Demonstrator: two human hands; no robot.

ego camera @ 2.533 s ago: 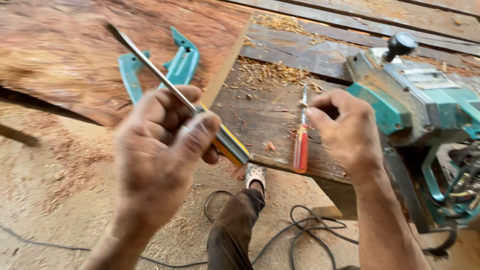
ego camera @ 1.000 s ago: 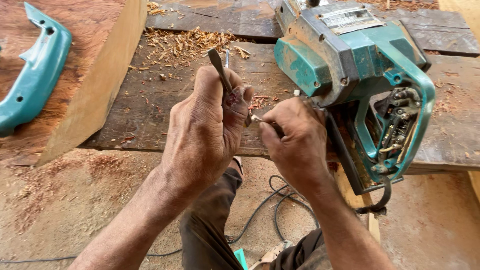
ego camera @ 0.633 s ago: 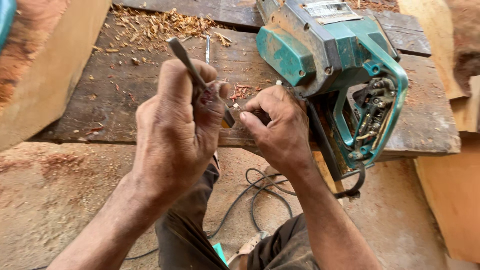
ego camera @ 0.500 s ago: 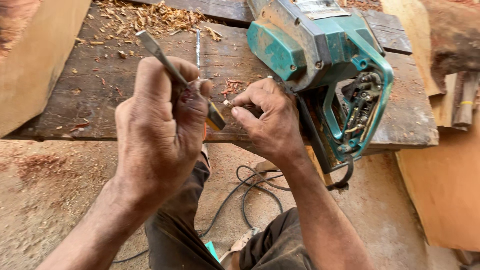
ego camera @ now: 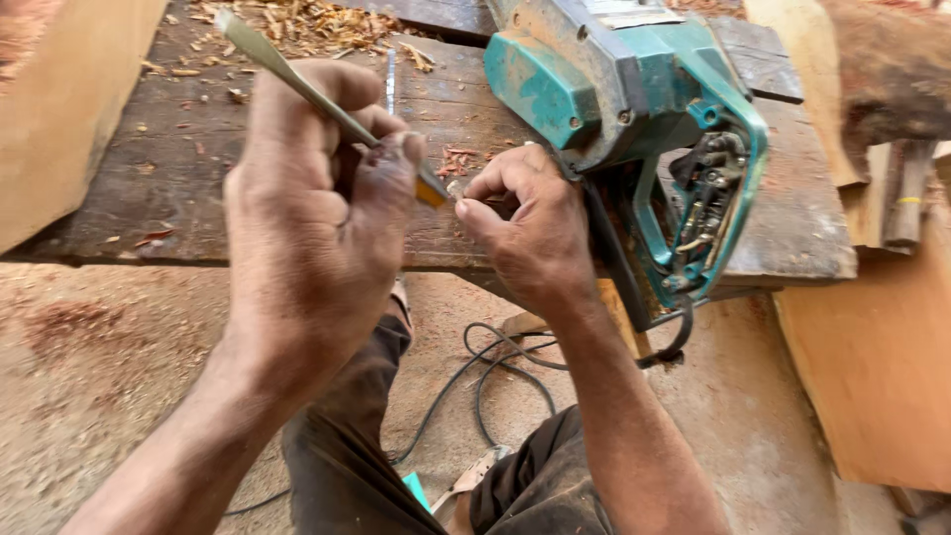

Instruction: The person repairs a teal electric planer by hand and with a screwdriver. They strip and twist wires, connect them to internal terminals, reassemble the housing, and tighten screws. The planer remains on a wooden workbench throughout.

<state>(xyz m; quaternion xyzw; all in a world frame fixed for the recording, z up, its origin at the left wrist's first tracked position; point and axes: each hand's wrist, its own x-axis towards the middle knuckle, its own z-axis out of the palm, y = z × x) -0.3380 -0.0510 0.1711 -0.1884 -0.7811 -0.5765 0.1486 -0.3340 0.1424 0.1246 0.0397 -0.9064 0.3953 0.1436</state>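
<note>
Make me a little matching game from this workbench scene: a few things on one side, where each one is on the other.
Things:
1. flat metal tool
2. teal power tool
3. black cable
4. wood shavings

Places:
a. on the ground by the person's legs
b. gripped in the left hand
c. strewn at the bench's far edge
d. on the bench, beside the right hand

Pairs: 1-b, 2-d, 3-a, 4-c

floor (ego camera: 119, 396): sawdust-strewn, sunlit | workbench (ego camera: 178, 168): dark worn planks, wood shavings (ego camera: 307, 20) | plywood sheet (ego camera: 872, 376): right
</note>
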